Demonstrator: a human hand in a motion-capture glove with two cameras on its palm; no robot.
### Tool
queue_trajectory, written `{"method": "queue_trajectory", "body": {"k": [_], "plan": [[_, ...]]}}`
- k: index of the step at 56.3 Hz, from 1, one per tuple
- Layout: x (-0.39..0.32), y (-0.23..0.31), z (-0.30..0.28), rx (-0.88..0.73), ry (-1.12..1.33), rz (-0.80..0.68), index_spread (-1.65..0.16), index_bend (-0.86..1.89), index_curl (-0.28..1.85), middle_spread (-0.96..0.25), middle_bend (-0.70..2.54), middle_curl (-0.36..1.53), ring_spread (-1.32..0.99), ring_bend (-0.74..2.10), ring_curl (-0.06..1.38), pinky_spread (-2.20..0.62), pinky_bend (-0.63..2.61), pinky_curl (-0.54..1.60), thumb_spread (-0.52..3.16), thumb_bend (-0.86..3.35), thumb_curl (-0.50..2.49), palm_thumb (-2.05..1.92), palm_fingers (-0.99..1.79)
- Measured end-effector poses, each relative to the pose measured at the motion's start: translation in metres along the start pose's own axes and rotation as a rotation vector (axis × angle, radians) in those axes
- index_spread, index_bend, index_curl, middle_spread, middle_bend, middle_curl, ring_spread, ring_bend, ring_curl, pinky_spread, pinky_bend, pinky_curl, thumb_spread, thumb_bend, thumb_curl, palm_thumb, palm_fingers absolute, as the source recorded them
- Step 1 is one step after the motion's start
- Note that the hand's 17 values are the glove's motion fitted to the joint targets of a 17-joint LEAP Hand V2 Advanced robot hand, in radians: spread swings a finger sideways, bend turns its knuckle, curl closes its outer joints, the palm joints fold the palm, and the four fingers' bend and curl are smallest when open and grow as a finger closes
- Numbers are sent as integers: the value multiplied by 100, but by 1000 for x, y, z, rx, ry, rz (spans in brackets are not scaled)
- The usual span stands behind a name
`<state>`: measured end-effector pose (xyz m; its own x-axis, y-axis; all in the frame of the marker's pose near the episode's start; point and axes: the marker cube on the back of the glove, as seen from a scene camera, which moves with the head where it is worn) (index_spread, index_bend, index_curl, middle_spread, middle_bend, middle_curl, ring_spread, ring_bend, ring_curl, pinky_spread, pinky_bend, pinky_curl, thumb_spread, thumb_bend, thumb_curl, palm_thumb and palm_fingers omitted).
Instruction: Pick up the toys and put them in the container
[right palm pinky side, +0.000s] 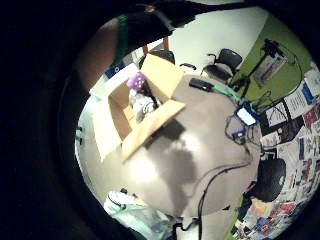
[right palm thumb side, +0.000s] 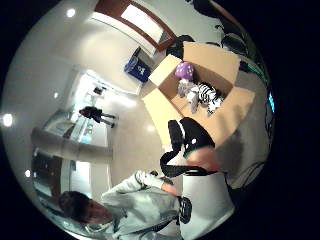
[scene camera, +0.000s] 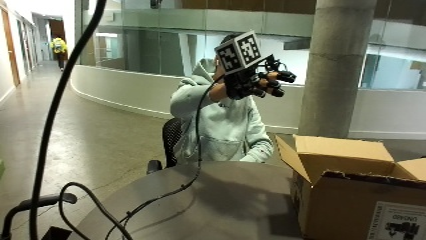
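In the outside view a person sits behind the round grey table (scene camera: 219, 200) with the gloved right hand (scene camera: 256, 80) raised to head height, well above the tabletop. Its fingers hang loosely curled and hold nothing. An open cardboard box (scene camera: 346, 165) stands on the table to the right of the person, flaps spread. The palm views look down into the box (right palm thumb side: 220, 65) (right palm pinky side: 150, 107). Inside lie a purple toy (right palm thumb side: 184, 70) (right palm pinky side: 136, 81) and a black-and-white striped plush toy (right palm thumb side: 207, 95) (right palm pinky side: 144, 105). No toy shows on the tabletop (right palm pinky side: 200, 150).
A black device (right palm pinky side: 201, 84) and a lit small screen (right palm pinky side: 246, 115) lie near the table's far edge, with cables (scene camera: 133, 210) trailing across the top. Office chairs (right palm pinky side: 227, 60) stand beyond the table. A concrete pillar (scene camera: 336, 65) rises behind the box.
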<state>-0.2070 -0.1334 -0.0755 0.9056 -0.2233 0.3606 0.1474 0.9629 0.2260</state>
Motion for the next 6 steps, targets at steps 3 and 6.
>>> {"method": "queue_trajectory", "body": {"k": [3,6], "plan": [[13,20,-7,26,28,-10,-32,23,52,-3,13,30,0,14,33,5,79,32,129,0,51,37,-14],[23,34,-10,44,40,-18,-32,26,52,-3,16,30,0,17,32,5,74,31,132,0,50,37,-8]]}}
